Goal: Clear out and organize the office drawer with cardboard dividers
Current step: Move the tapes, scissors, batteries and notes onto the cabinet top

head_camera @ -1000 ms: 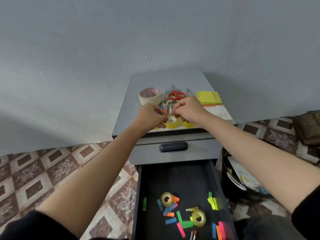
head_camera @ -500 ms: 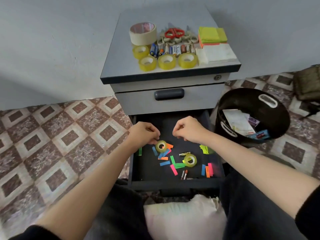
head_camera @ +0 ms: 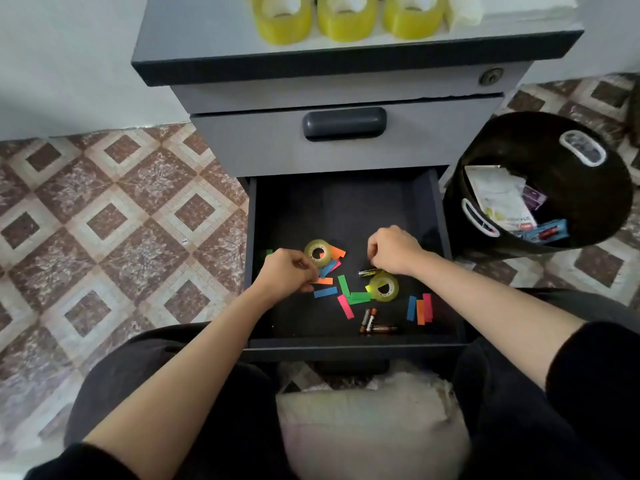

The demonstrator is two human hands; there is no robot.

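1. Drawer (head_camera: 446,216): the lower one of a grey cabinet (head_camera: 214,143), pulled fully out toward the person; black inside.
2. Left tape roll (head_camera: 318,252): small, yellowish, lying flat near the drawer's left wall, about midway front to back, over an orange paper tab.
3. Right tape roll (head_camera: 383,287): same kind, right of centre, toward the front edge, touching a green tab.
4. Paper tabs (head_camera: 325,292): orange, blue, green and pink strips scattered between the rolls; a second group, blue, orange and pink (head_camera: 420,308), lies near the right wall by the front.
5. Batteries (head_camera: 367,320): several at the front edge, centre; one more (head_camera: 367,272) just beside the right hand.
6. Left hand (head_camera: 287,273): fingers curled in, tips pinched at the tabs just beside the left roll; whether a tab is actually held cannot be told.
7. Right hand (head_camera: 393,251): fingers curled under, tips down by the lone battery above the right roll; any grip is hidden.
8. Upper drawer: closed, with a dark handle (head_camera: 344,122).
9. Cabinet top: three yellow tape rolls (head_camera: 346,15) in a row along the front edge.
10. Bin (head_camera: 554,147): black, on the tiled floor just right of the drawer, holding papers and wrappers.
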